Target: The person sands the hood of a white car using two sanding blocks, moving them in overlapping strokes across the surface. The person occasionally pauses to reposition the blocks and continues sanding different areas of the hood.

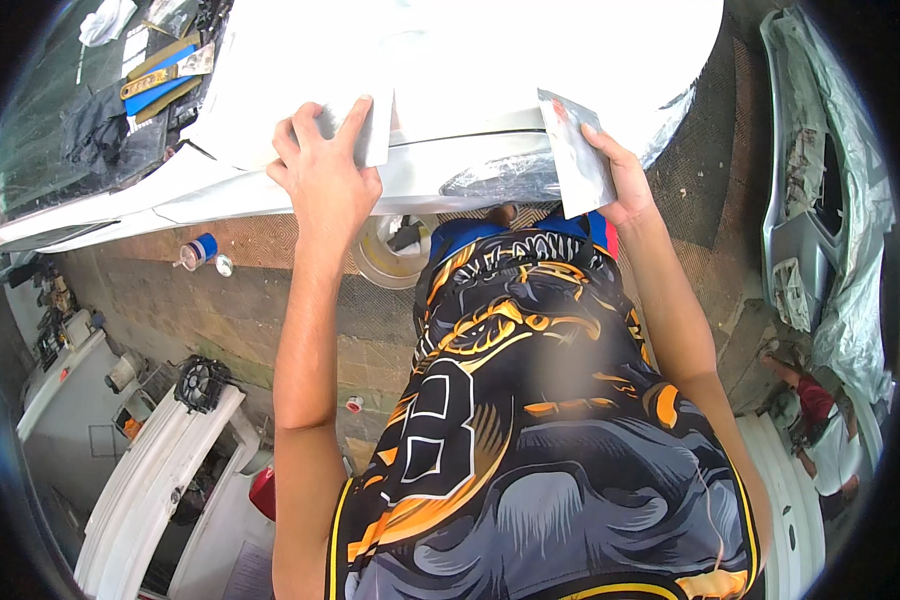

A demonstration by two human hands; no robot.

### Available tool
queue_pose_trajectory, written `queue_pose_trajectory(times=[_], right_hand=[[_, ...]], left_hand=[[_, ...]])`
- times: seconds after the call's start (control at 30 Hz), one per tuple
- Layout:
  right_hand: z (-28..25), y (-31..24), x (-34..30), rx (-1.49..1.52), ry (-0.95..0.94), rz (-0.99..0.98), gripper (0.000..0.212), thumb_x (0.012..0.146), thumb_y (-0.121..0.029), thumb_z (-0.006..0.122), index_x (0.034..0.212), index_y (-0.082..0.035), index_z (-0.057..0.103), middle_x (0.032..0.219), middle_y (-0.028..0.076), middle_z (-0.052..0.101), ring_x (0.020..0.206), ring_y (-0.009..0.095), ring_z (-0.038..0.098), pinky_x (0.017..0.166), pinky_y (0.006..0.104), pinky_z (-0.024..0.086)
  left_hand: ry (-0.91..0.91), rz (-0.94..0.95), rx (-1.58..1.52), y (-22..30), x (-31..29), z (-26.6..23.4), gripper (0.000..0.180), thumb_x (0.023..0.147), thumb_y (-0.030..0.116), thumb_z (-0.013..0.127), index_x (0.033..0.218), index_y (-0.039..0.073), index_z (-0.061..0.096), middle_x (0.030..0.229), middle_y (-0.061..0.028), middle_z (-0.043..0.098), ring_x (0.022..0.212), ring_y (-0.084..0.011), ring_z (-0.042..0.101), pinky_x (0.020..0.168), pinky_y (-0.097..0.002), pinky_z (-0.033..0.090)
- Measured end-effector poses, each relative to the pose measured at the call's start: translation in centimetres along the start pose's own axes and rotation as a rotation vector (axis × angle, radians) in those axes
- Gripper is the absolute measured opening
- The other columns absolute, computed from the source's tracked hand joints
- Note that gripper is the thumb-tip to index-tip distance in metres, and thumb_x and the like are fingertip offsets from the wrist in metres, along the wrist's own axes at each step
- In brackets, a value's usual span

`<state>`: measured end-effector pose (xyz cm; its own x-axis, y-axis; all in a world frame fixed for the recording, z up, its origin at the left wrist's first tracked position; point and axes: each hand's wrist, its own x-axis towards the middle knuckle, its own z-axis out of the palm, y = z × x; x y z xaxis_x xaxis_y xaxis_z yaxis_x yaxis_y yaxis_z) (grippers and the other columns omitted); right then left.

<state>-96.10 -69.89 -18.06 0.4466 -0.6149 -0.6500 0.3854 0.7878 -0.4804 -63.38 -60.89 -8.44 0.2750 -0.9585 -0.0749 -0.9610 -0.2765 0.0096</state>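
A white car hood (450,60) stretches out in front of me, with a headlight (505,178) under clear wrinkled film at its near edge. My left hand (320,165) is closed on a flat, light-grey spreader (375,130), index finger stretched along it, over the hood. In my right hand (625,180) I grip a larger thin grey plate (578,155), thumb on its face. Reddish and pale smears mark the plate's upper part. It is tilted beside the headlight, apart from the spreader.
Scrapers and spreaders (170,78) lie by the windshield (60,150) at the far left. On the floor are a blue can (200,250) and a wheel-like round object (390,265). A grey bumper (805,240) stands at right; another person (830,440) is at lower right.
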Motion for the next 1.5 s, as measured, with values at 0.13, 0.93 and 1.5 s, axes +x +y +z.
queue_pose_trajectory(times=[0.13, 0.93, 1.5], right_hand=[[-0.1, 0.3, 0.1, -0.022, -0.009, 0.019, 0.061, 0.098, -0.026, 0.071, 0.147, 0.004, 0.050, 0.134, 0.017, 0.066, 0.119, 0.025, 0.067, 0.103, 0.0408, 0.055], [5.3, 2.5, 0.2, -0.083, -0.090, 0.136, 0.054, 0.098, -0.029, 0.070, 0.141, 0.001, 0.060, 0.128, 0.016, 0.070, 0.117, 0.025, 0.068, 0.103, 0.0412, 0.055], [11.2, -2.6, -2.4, -0.110, -0.223, -0.085, 0.051, 0.098, -0.027, 0.073, 0.136, 0.003, 0.056, 0.121, 0.015, 0.070, 0.107, 0.021, 0.071, 0.091, 0.0356, 0.061]], left_hand=[[0.044, 0.004, 0.008, -0.1, -2.0, 2.1, 0.089, 0.065, 0.006, 0.076, 0.145, 0.042, 0.061, 0.147, -0.0164, 0.042, 0.140, -0.0438, 0.035, 0.102, -0.0641, 0.039], [0.128, 0.136, -0.628, 0.3, -9.7, 0.9, 0.074, 0.072, 0.011, 0.073, 0.144, 0.023, 0.064, 0.148, -0.0188, 0.041, 0.139, -0.0419, 0.040, 0.114, -0.0582, 0.035], [0.077, 0.049, -0.077, -9.2, -1.8, -3.4, 0.086, 0.068, 0.004, 0.074, 0.144, 0.041, 0.062, 0.147, -0.0178, 0.044, 0.140, -0.0422, 0.040, 0.111, -0.0600, 0.039]])
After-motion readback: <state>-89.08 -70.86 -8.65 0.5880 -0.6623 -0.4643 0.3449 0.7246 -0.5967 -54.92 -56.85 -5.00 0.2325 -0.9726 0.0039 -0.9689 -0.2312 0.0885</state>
